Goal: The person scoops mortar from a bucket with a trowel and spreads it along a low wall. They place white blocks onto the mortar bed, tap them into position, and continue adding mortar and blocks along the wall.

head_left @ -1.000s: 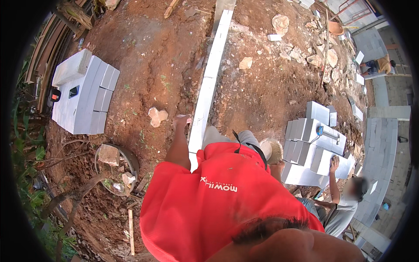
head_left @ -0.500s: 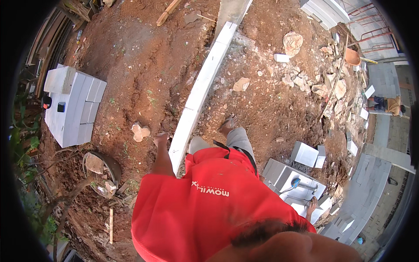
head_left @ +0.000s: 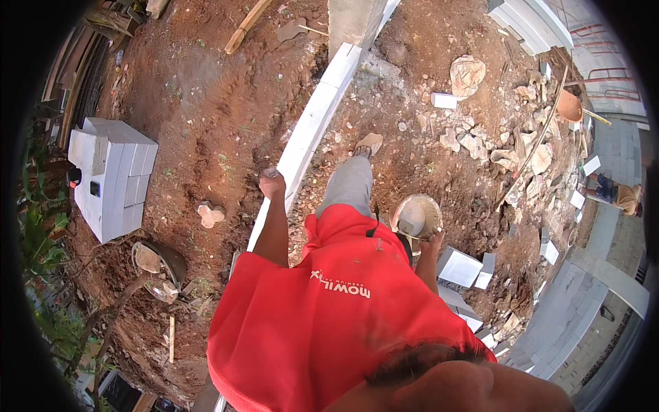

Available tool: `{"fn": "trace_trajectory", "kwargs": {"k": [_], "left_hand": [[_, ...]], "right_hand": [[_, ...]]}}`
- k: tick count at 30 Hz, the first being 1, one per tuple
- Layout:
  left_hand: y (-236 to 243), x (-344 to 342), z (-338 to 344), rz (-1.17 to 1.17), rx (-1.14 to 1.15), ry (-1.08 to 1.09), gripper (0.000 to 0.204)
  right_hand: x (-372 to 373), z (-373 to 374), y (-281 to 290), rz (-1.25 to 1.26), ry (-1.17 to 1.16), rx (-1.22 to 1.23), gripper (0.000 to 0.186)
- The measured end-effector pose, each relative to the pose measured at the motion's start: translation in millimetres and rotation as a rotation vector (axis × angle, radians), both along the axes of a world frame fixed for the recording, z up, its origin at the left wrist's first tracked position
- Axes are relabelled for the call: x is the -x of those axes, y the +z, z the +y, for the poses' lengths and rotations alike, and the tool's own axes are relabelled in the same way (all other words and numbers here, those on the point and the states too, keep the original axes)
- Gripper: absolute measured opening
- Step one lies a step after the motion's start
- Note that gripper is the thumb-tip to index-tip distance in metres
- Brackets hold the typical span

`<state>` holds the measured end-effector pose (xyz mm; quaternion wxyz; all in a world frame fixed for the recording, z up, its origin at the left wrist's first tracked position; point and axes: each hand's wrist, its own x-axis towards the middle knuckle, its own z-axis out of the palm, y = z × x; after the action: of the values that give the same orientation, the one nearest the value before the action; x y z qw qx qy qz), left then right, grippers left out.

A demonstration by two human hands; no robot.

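In my right hand (head_left: 430, 245) is a round bucket (head_left: 431, 211), gripped at its near rim and held out on my right side. Its inner wall is pale and splashed, and something light grey lies inside. My left hand (head_left: 272, 183) hangs beside the low wall of white blocks (head_left: 312, 130), its fingers curled, with nothing seen in them. Whether it touches the wall I cannot tell. Below the bucket lie white blocks (head_left: 460, 268), partly covered by my right arm and red shirt.
A concrete post (head_left: 351, 24) stands at the wall's far end. On the left are a white block stack (head_left: 113, 178) and a round tub (head_left: 176, 264) with rubble. Broken stones (head_left: 473, 144) and a long stick (head_left: 535, 134) litter the right. Another person (head_left: 621, 196) is at far right.
My right hand has come away from the blocks at the lower right and now holds the bucket. The left hand has moved forward along the wall, and I have stepped ahead.
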<state>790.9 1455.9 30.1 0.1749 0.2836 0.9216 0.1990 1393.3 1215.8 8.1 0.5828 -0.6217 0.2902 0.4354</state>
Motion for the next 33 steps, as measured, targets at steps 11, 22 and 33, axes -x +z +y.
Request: {"fn": "trace_trajectory", "kwargs": {"k": [11,22,33], "left_hand": [[-37,-173,103,0.148,-0.089,-0.118,0.045],[-31,-309,169,-0.660,-0.184,0.128,0.037],[-33,-457,121,-0.503,-0.126,0.867,0.028]], "right_hand": [[-167,347,70,-0.284,0.550,-0.009,0.009],[-129,649,89,-0.363,1.448,-0.179,0.046],[-23,794,-37,0.015,1.797,0.045,0.015]]}}
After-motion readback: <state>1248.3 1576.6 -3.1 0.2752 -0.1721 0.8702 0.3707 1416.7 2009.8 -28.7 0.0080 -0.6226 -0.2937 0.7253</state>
